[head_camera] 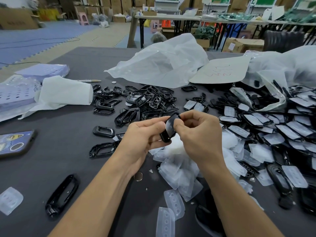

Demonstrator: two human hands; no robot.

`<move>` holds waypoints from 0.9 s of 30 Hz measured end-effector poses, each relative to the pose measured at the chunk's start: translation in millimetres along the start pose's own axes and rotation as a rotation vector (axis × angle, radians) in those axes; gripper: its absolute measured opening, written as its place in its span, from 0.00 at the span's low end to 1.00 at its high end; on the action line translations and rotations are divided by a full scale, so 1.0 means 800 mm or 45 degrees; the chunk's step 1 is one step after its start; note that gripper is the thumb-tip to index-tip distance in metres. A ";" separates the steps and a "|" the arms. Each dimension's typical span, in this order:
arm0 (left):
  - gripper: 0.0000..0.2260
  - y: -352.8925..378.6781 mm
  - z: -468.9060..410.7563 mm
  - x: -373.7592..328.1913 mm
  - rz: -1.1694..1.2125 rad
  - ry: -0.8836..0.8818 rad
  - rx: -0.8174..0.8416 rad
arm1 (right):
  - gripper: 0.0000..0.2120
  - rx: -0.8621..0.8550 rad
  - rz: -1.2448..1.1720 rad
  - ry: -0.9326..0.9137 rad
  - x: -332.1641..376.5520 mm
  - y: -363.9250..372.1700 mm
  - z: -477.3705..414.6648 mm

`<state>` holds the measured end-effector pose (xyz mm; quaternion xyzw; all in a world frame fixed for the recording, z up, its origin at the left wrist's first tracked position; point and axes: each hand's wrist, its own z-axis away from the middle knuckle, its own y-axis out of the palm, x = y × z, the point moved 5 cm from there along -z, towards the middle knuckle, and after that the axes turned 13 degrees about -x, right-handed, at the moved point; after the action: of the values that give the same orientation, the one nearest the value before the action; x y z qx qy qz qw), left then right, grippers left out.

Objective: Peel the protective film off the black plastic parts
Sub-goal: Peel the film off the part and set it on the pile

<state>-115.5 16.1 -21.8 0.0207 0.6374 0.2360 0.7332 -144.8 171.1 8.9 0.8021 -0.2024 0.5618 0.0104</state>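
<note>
Above the table's middle I hold one black plastic part point(165, 135) between both hands. My left hand point(142, 135) grips its lower left side. My right hand point(198, 132) pinches the translucent film point(170, 126) on its face with thumb and forefinger. A heap of film-covered black parts point(266, 127) lies to the right. Bare black parts point(142, 101) lie piled behind my hands. Several loose film pieces point(177, 170) lie under and in front of my hands.
A phone point(14, 142) lies at the left edge, with a white cloth point(65, 93) and purple trays point(15, 94) behind it. Large clear bags point(160, 65) and a cardboard sheet point(220, 71) sit at the back. A coin point(138, 176) rests near my left wrist.
</note>
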 end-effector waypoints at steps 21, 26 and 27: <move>0.14 -0.002 -0.003 0.004 -0.036 0.095 -0.074 | 0.04 0.244 -0.332 0.371 -0.014 0.008 -0.006; 0.13 -0.003 -0.002 0.005 -0.180 0.117 -0.068 | 0.07 0.200 -0.280 0.340 -0.017 0.007 -0.006; 0.11 -0.003 -0.001 0.004 -0.185 0.124 -0.093 | 0.07 0.200 -0.271 0.334 -0.018 0.007 -0.006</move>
<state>-115.4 14.7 -25.5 -0.0639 0.6629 0.2059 0.7170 -154.8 171.8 -3.4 0.7373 -0.0689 0.6713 0.0334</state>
